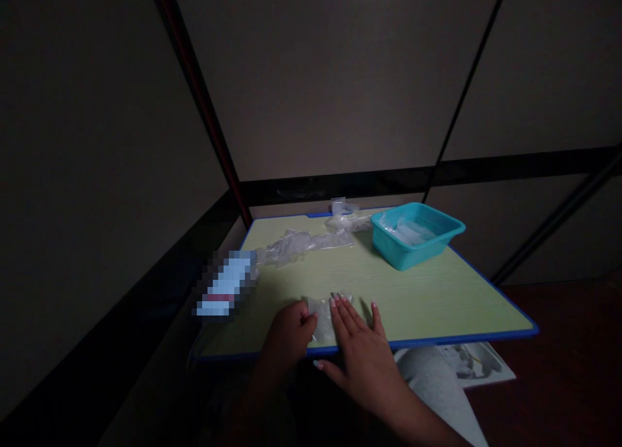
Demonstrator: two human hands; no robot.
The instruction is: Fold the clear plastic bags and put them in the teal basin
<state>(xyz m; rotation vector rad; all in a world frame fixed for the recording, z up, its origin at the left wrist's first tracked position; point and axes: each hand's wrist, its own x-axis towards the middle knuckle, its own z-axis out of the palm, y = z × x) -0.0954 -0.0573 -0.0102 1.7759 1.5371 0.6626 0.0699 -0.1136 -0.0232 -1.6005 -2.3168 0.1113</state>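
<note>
Hands (363, 356) touch bag (321, 322) (tub (404, 259): plastic (413, 233)).

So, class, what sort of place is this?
Probably a dim corner of a home room: a blue-edged table, a turquoise tub and large panels resembling wardrobe doors.

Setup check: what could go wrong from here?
1. The small clear bag, partly under the right hand, lies at the table's near edge; it might slip off.
2. The turquoise basin sits by the right edge; a bump could tip it over.
3. Crumpled clear bags lie farther back; in this dim light they may be hard to tell apart.
</note>
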